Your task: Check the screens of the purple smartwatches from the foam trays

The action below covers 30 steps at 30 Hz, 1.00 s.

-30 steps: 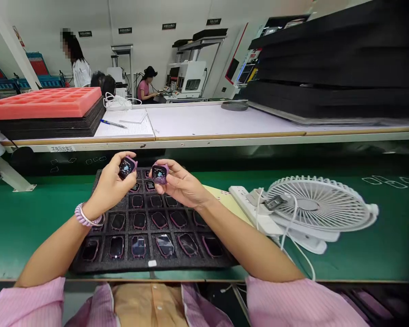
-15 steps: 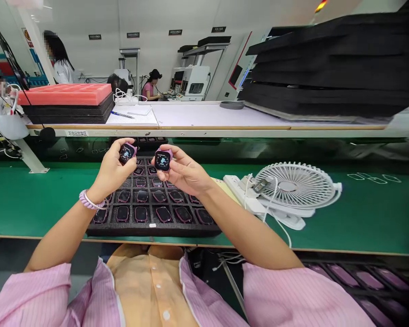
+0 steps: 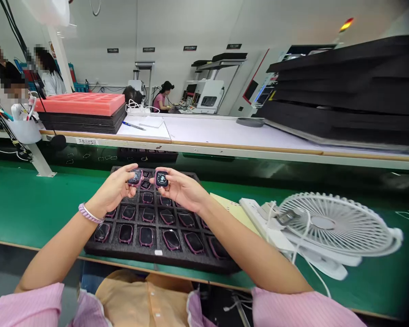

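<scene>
My left hand (image 3: pixel 117 188) holds a smartwatch (image 3: pixel 135 177) with a purple case, its thumb over part of the lit screen. In my right hand (image 3: pixel 184 188) is a second purple smartwatch (image 3: pixel 161 179), its screen lit with a dial facing me. The two watches are side by side, a small gap apart, above the far part of a black foam tray (image 3: pixel 132 250). Rows of dark-screened purple watches, such as one near the front (image 3: pixel 171 240), lie in the tray's compartments. My hands and right forearm hide some compartments.
Right of the tray are a white power strip (image 3: pixel 255 218), cables and a white fan (image 3: pixel 327 222). A shelf (image 3: pixel 204 131) behind carries red foam trays (image 3: pixel 82 103) and a tall black stack (image 3: pixel 344 91). Other people (image 3: pixel 162 97) are in the background.
Both hands, each still holding its watch, have come lower over the tray. My left thumb now lies across its watch's screen. The camera view has shifted, so the fan appears farther right and lower.
</scene>
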{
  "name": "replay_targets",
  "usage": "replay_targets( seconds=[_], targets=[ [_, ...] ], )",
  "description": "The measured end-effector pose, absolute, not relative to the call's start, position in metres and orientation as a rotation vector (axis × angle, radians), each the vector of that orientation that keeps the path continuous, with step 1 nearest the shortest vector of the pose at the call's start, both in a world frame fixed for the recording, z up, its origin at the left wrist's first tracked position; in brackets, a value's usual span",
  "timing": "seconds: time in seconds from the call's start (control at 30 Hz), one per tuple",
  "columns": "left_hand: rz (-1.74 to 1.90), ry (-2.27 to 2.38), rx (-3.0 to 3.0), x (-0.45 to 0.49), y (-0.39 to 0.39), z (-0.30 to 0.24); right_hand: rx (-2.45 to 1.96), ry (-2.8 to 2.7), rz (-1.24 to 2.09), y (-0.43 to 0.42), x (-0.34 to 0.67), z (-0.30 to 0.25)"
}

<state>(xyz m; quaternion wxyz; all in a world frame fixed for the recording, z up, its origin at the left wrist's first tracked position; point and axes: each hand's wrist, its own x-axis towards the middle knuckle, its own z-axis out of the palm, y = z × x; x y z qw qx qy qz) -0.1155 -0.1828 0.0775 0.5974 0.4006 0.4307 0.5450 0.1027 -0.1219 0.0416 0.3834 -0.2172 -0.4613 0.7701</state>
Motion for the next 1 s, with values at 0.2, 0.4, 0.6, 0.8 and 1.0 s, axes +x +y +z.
replay_targets(
  seconds=[0.2, 0.4, 0.6, 0.8, 1.0],
  targets=[
    [1.228, 0.967, 0.964, -0.125, -0.147, 0.061, -0.587, -1.126, 1.956, -0.100, 0.102, 0.019],
    [1.191, 0.952, 1.006, -0.126, -0.118, 0.078, -0.647, -1.074, 1.833, -0.087, 0.108, 0.023],
    [1.220, 0.925, 1.093, -0.100, -0.095, 0.151, -0.581, -1.155, 1.728, -0.072, 0.110, 0.116],
    [1.265, 0.964, 1.103, -0.061, -0.092, 0.228, -0.565, -1.255, 1.604, -0.065, 0.127, 0.203],
    [1.351, 0.977, 1.122, -0.028, -0.111, 0.272, -0.534, -1.329, 1.579, -0.075, 0.153, 0.255]
  ],
)
